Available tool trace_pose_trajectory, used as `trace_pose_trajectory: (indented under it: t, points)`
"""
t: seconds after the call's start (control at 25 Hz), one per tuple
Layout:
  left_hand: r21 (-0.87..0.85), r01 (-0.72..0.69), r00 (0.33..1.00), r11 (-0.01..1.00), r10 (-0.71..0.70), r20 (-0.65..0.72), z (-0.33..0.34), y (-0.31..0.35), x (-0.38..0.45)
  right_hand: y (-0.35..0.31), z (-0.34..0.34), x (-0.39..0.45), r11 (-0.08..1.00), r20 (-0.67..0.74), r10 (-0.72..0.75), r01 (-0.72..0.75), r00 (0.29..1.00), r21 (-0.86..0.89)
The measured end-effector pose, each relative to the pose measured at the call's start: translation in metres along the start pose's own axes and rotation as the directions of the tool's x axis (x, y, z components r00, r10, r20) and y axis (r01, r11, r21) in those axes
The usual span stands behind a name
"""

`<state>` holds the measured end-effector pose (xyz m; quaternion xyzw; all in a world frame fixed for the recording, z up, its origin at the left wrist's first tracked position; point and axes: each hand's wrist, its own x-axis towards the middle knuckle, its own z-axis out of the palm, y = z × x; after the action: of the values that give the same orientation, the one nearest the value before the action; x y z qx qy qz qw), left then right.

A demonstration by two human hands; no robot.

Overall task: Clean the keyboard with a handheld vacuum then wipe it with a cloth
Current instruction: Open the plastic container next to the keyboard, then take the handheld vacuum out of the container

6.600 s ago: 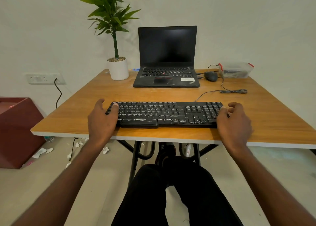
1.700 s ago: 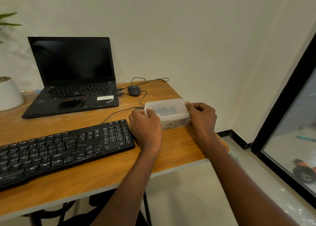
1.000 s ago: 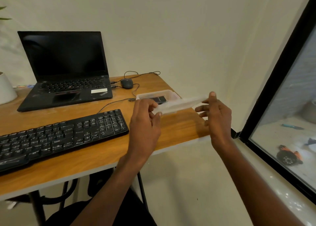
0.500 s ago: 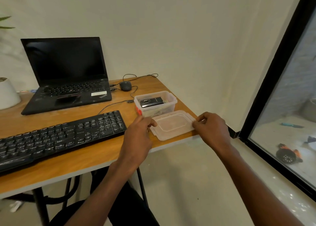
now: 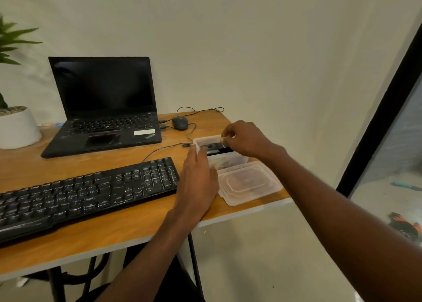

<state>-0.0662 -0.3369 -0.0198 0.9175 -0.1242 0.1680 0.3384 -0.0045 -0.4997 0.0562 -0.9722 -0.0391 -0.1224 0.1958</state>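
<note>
Lid (image 5: 247, 183) now off, lying right of centre beside open container (image 5: 206, 140); right hand (image 5: 245, 138) has come in, fingers curled on dark device inside, likely the vacuum; left hand (image 5: 197, 178) steadies container, fingers straight; keyboard (image 5: 86, 192) lower left, untouched.

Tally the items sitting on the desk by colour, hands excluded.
Black or dark: 3 - keyboard, laptop, mouse
Clear plastic: 2 - container, lid
White: 1 - plant pot
Total: 6
</note>
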Motion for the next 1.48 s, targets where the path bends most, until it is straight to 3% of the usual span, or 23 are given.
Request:
trace_pose_trajectory:
  t: [0.2,0.48,0.68,0.84,0.96,1.04,1.2,1.48]
  points:
    - [0.045,0.002,0.999,0.999,-0.004,0.037,-0.003,0.005,-0.004,-0.006,0.009,0.025,0.982,0.164,0.062,-0.031,0.984,-0.187]
    - [0.030,-0.015,1.000,0.999,0.015,0.021,-0.001,0.004,-0.001,0.001,0.021,0.033,0.988,0.141,0.059,-0.038,0.988,-0.147]
    - [0.035,-0.004,1.000,0.999,0.003,0.021,0.000,0.004,-0.001,0.005,0.016,0.026,1.000,0.117,-0.013,0.014,0.993,-0.008]
    - [0.125,0.015,1.000,0.992,-0.014,-0.007,-0.002,0.004,-0.005,0.009,0.015,0.007,0.980,-0.027,-0.009,0.014,1.000,0.200]
    - [0.257,0.028,0.995,0.966,-0.002,-0.104,-0.008,0.002,-0.015,0.004,0.010,-0.011,0.895,-0.197,0.111,-0.012,0.974,0.445]
    - [0.326,0.094,0.992,0.941,-0.062,-0.108,-0.011,-0.001,-0.020,-0.007,0.009,-0.021,0.796,-0.239,0.166,0.013,0.957,0.605]
    - [0.299,0.187,0.981,0.936,-0.163,-0.104,-0.013,-0.006,-0.026,-0.039,0.017,-0.036,0.587,-0.169,0.162,0.043,0.972,0.809]
    - [0.175,0.117,0.985,0.978,-0.092,-0.149,-0.024,-0.005,-0.052,-0.077,0.040,-0.048,0.412,-0.041,0.121,-0.013,0.992,0.911]
